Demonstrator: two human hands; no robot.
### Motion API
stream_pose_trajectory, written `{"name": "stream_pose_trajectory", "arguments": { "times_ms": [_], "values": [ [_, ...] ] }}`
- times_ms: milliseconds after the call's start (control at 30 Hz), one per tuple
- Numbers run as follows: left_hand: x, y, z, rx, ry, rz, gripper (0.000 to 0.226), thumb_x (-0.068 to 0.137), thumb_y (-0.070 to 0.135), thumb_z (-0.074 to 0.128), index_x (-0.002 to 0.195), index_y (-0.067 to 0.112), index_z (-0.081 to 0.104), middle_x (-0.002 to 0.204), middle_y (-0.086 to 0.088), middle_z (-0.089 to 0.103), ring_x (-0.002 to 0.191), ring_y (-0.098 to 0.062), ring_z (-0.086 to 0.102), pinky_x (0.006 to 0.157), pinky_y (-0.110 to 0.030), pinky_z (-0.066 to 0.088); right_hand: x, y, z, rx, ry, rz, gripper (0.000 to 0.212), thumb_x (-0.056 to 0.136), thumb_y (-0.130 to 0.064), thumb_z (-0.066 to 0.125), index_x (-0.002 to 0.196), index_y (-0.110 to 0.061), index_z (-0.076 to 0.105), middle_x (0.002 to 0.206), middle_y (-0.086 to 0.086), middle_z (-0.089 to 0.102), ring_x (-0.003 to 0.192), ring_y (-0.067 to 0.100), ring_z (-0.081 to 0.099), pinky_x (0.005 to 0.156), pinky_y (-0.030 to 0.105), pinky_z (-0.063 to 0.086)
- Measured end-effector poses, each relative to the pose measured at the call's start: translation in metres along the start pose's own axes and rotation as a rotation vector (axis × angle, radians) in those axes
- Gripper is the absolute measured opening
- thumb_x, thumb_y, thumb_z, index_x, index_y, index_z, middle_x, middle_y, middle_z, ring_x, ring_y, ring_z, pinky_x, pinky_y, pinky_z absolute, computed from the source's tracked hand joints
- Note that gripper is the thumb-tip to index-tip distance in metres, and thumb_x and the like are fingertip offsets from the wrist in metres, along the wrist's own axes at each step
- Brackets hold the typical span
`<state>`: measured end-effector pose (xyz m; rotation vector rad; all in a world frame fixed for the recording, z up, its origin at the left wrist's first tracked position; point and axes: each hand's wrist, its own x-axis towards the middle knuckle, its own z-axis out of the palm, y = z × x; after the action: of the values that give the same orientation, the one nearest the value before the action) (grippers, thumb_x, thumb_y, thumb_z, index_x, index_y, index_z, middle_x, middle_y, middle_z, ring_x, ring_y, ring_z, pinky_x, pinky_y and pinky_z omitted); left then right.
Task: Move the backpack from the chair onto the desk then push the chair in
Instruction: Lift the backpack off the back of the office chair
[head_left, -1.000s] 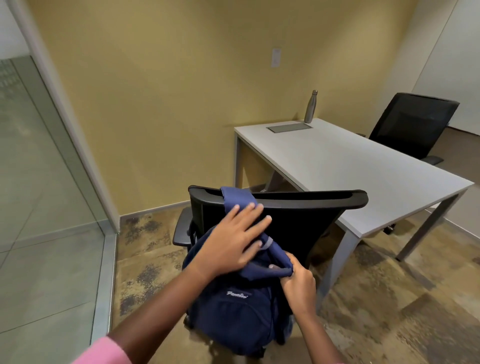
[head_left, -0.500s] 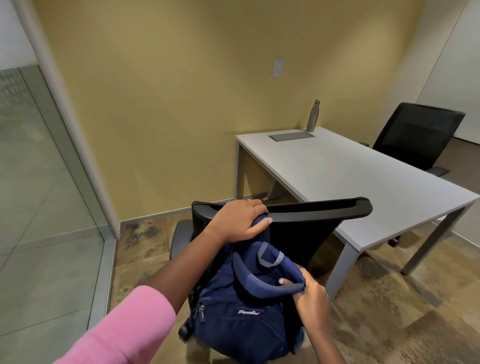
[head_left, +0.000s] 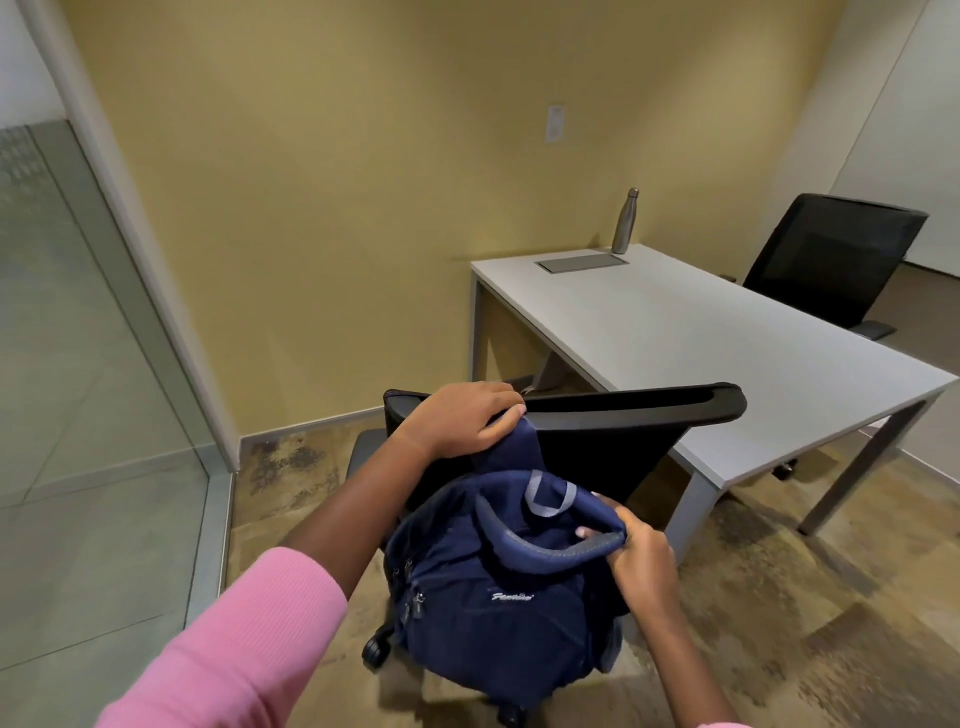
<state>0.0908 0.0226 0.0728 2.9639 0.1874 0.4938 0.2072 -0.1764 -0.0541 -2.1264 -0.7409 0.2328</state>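
Left hand (head_left: 460, 418) and right hand (head_left: 640, 558) each grip a strap of the navy backpack (head_left: 498, 597); white logo unreadable

Wears a pink sleeve (head_left: 249, 639) on the left arm, soft knit with fine ribbing, ending in a rounded cuff left of the backpack (head_left: 493, 623). Bare from that cuff up the forearm to the left hand (head_left: 457, 415) above the backpack. Shows a bare right hand (head_left: 641, 566) and forearm right of the backpack, with only a thin sliver of a pink right sleeve (head_left: 719, 724) low to its right.
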Motion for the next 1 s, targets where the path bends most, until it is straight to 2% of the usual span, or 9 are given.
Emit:
{"name": "stream_pose_trajectory", "arguments": {
  "times_ms": [133, 233, 333, 500, 633, 767, 833, 933, 1000],
  "values": [
    [-0.012, -0.015, -0.007, -0.011, 0.044, 0.013, 0.050, 0.089, 0.036, 0.021, 0.099, 0.008, 0.061, 0.099, -0.011, 0.066, 0.084, -0.025, 0.057, 0.063, -0.031, 0.038, -0.002, -0.016, 0.005, -0.016, 0.001, 0.013, 0.040, 0.077, -0.028, 0.071, 0.117, -0.027, 0.062, 0.099, 0.010, 0.073, 0.097, 0.031, 0.064, 0.076, 0.034, 0.048],
    [-0.024, -0.029, -0.015, -0.035, 0.095, 0.036, 0.060, 0.086, 0.044, 0.015, 0.095, 0.007, 0.061, 0.092, -0.012, 0.066, 0.078, -0.028, 0.058, 0.062, -0.037, 0.043, -0.003, -0.030, 0.012, -0.025, 0.013, 0.022, 0.040, 0.077, -0.028, 0.072, 0.116, -0.029, 0.062, 0.100, 0.012, 0.073, 0.099, 0.032, 0.064, 0.080, 0.038, 0.051],
    [-0.034, -0.041, -0.021, -0.048, 0.109, 0.050, 0.059, 0.085, 0.042, 0.016, 0.090, 0.005, 0.061, 0.085, -0.013, 0.065, 0.072, -0.029, 0.057, 0.058, -0.040, 0.045, -0.009, -0.042, 0.020, -0.048, 0.022, 0.020, 0.040, 0.077, -0.025, 0.071, 0.116, -0.028, 0.062, 0.099, 0.014, 0.073, 0.099, 0.033, 0.064, 0.079, 0.037, 0.050],
    [-0.043, -0.052, -0.031, -0.045, 0.145, 0.058, 0.052, 0.085, 0.037, 0.020, 0.072, 0.003, 0.058, 0.067, -0.005, 0.049, 0.056, -0.021, 0.040, 0.050, -0.033, 0.030, -0.023, -0.063, 0.030, -0.098, 0.075, 0.002, 0.037, 0.081, -0.025, 0.067, 0.118, -0.026, 0.061, 0.097, 0.017, 0.072, 0.095, 0.038, 0.063, 0.073, 0.037, 0.049],
    [-0.050, -0.064, -0.039, -0.045, 0.191, 0.059, 0.048, 0.087, 0.029, 0.028, 0.068, -0.001, 0.060, 0.067, -0.013, 0.056, 0.053, -0.019, 0.036, 0.051, -0.029, 0.025, -0.028, -0.084, 0.032, -0.096, 0.134, -0.021, 0.036, 0.082, -0.016, 0.066, 0.117, -0.021, 0.062, 0.095, 0.020, 0.072, 0.092, 0.041, 0.064, 0.073, 0.041, 0.050],
    [-0.051, -0.079, -0.047, -0.109, 0.195, 0.007, 0.035, 0.086, 0.024, 0.035, 0.056, 0.010, 0.046, 0.054, 0.006, 0.040, 0.047, -0.009, 0.031, 0.052, -0.025, 0.019, -0.029, -0.102, 0.031, -0.071, 0.162, -0.032, 0.036, 0.081, -0.006, 0.063, 0.115, -0.017, 0.064, 0.093, 0.021, 0.072, 0.090, 0.041, 0.064, 0.072, 0.038, 0.048],
    [-0.050, -0.090, -0.043, -0.203, 0.153, -0.066, 0.034, 0.086, 0.028, 0.035, 0.061, 0.011, 0.051, 0.066, 0.001, 0.050, 0.056, -0.007, 0.041, 0.055, -0.023, 0.024, -0.032, -0.108, 0.031, -0.070, 0.161, -0.027, 0.036, 0.080, -0.004, 0.063, 0.114, -0.017, 0.065, 0.093, 0.020, 0.072, 0.090, 0.040, 0.064, 0.071, 0.037, 0.047],
    [-0.054, -0.092, -0.030, -0.351, 0.049, -0.155, 0.040, 0.086, 0.034, 0.036, 0.089, 0.007, 0.065, 0.106, -0.006, 0.060, 0.090, -0.016, 0.053, 0.074, -0.022, 0.034, -0.037, -0.108, 0.031, -0.099, 0.145, -0.007, 0.035, 0.079, -0.009, 0.067, 0.112, -0.021, 0.066, 0.093, 0.017, 0.073, 0.090, 0.038, 0.065, 0.070, 0.036, 0.047],
    [-0.057, -0.089, -0.023, -0.333, 0.032, -0.161, 0.041, 0.086, 0.035, 0.034, 0.094, 0.006, 0.062, 0.101, -0.007, 0.062, 0.092, -0.020, 0.055, 0.072, -0.020, 0.032, -0.039, -0.109, 0.028, -0.120, 0.148, 0.005, 0.035, 0.078, -0.009, 0.068, 0.110, -0.023, 0.067, 0.089, 0.016, 0.074, 0.085, 0.038, 0.066, 0.067, 0.035, 0.047]
  ]
}}
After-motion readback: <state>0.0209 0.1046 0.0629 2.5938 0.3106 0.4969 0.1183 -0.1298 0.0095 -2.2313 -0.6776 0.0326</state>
